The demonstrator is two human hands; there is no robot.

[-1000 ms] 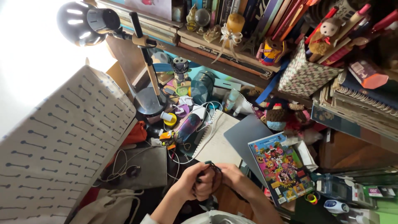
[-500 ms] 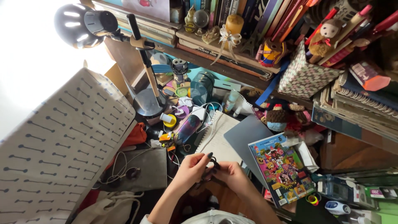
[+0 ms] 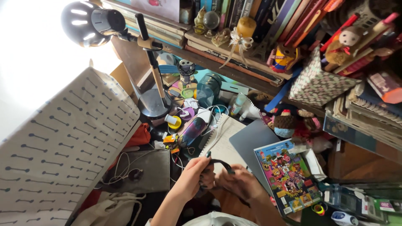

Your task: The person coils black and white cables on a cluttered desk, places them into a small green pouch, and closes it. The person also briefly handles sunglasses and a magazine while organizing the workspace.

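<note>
Compared with half a second back, the hands have drifted a bit apart and the dark strap [image 3: 222, 164] between them is now pulled out into a short arc instead of being bunched up in the fists. The whole view has also slid slightly, so the shelf stuff sits a touch lower and further right.

Biggest thing in view is the patterned white box [image 3: 63, 146] on the left, cut off by the frame edges. Then the desk lamp [image 3: 90, 19] top left, its glare washing out everything behind it. The grey laptop [image 3: 251, 140] is half buried under a spiral notebook [image 3: 224, 144] and a colourful comic book [image 3: 289, 175].

The left hand [image 3: 194, 178] has thumb and fingers pinched on one end of the strap, dark-painted nails showing. The right hand [image 3: 240, 184] is curled around the other end, but its fingertips are tucked under, so I can't tell exactly how they grip. The strap hovers just above the notebook's lower edge. What it actually is, hard to say, too dark and thin.
</note>
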